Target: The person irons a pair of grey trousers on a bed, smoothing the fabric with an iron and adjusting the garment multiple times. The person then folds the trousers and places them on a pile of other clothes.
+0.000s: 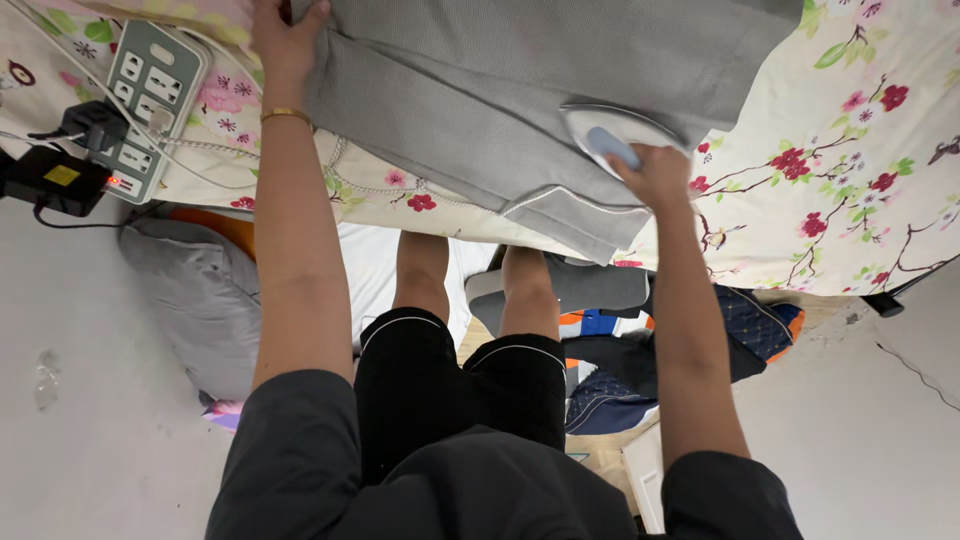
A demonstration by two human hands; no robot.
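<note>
Now right hand (660, 172) gripping iron (615, 130), grey garment (480, 90)

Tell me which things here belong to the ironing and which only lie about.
In use:
left hand pressing the grey garment
right hand gripping the iron
floral cover underneath

Lying about:
power strip
black adapter
grey cushion
clothes pile

Both arms outstretched, left hand (285, 40) flat, right hand (655, 172) gripping
</note>
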